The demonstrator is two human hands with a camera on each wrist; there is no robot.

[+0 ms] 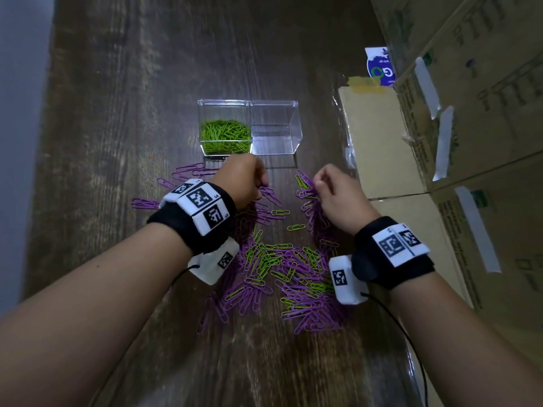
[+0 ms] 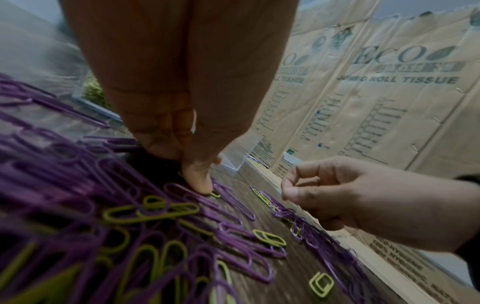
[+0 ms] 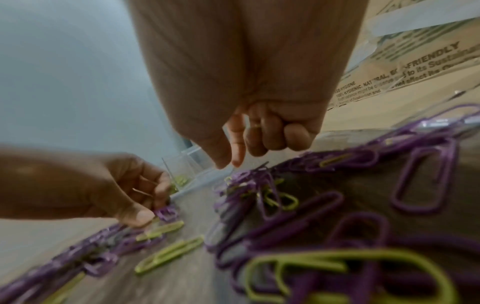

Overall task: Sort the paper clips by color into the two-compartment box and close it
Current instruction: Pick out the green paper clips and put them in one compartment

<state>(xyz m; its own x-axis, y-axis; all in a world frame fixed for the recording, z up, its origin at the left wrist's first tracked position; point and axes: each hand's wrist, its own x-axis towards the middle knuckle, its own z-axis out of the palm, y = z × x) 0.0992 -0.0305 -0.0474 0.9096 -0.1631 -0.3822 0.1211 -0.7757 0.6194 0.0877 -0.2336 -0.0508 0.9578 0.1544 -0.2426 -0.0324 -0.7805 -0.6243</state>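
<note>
A clear two-compartment box (image 1: 293, 124) stands open on the dark wooden table (image 1: 117, 142). Its left compartment holds green clips (image 1: 226, 135); the right one holds nothing. Nearer me lies a mixed pile of purple and green clips (image 1: 279, 268). My left hand (image 1: 261, 190) is down at the pile's far edge, fingers curled, thumb and fingers pinching a purple clip (image 3: 167, 211). My right hand (image 1: 317, 185) hovers over a purple cluster (image 3: 249, 176). Its thumb and forefinger tips (image 3: 230, 163) meet and the other fingers are curled, with nothing seen between them.
Tall cardboard cartons (image 1: 470, 142) line the right side, with a flat cardboard flap (image 1: 379, 142) close to the box. A blue and white label (image 1: 380, 67) lies farther back. The table's left edge (image 1: 44, 171) runs beside a grey wall.
</note>
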